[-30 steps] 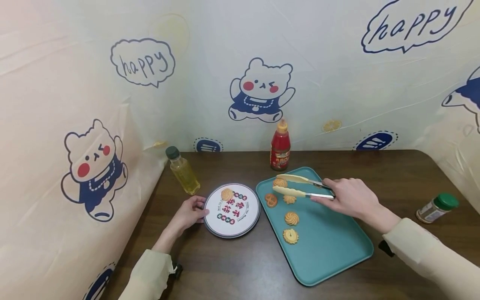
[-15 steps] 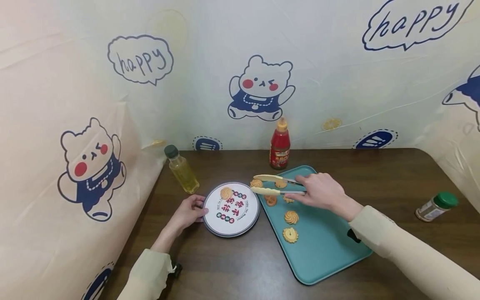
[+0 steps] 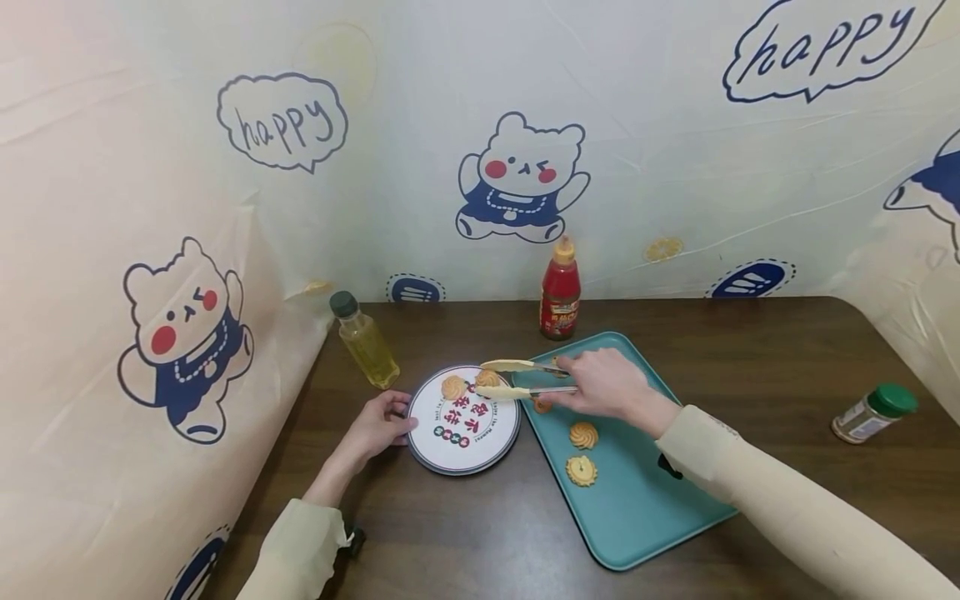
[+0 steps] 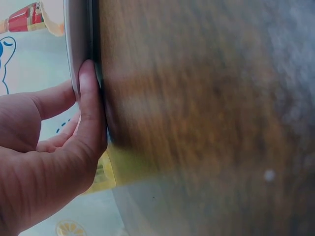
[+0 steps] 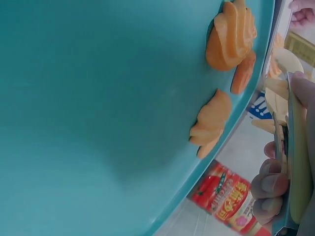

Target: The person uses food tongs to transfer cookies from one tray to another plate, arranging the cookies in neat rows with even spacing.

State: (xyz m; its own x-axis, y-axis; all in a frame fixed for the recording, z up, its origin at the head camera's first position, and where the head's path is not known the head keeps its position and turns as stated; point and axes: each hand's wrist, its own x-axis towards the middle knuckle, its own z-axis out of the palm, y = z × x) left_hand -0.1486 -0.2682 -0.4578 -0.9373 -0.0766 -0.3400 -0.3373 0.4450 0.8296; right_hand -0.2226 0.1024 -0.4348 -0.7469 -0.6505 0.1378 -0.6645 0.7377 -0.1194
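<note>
My left hand (image 3: 381, 423) grips the left rim of a white plate (image 3: 442, 457) with red and green print; in the left wrist view, fingers and thumb lie on either side of the rim. A swirl cookie (image 3: 453, 387) lies near the plate's far edge. My right hand (image 3: 606, 385) holds a pair of tongs (image 3: 510, 365) with cream tips. Between those tips, over the plate's upper right, is another swirl cookie (image 3: 487, 379); whether it touches the plate I cannot tell. A teal tray (image 3: 637, 508) holds several cookies, including a round swirl (image 3: 583, 435) and a pale fluted one (image 3: 581, 471).
An oil bottle (image 3: 367, 346) with a dark green cap stands behind the plate at left. At the back is a red sauce bottle (image 3: 561, 296). A green-capped spice jar (image 3: 873, 414) is at far right. Printed cloth surrounds the wooden table (image 3: 465, 542).
My right hand has moved left with the tongs, carrying a swirl cookie from the tray's far left corner to over the plate. My left hand has stayed at the plate rim.
</note>
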